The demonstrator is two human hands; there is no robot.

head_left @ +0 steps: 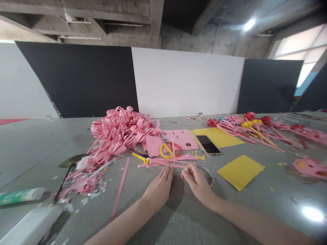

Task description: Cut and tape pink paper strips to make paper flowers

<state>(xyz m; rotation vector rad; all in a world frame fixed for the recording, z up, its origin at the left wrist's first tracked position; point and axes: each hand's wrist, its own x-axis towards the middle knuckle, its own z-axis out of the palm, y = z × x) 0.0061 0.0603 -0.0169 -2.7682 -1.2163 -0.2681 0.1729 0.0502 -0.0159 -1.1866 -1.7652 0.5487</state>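
My left hand rests low over the table with its fingers pressed together, closed on the lower end of a pink paper strip that stands upright from the fingertips. Just to the right, my right hand is curled in a pinch; a small pale bit shows at its fingertips, too small to name. Partly behind that hand lies a roll of clear tape. More pink strips lie in a loose bunch beyond both hands. Behind them are scissors with yellow and red handles and a yellow-handled cutter.
A heap of pink paper loops stands at the back left, with paper scraps before it. A glue tube lies far left. Rightward are a phone, yellow paper and paper flowers. Upright panels stand behind.
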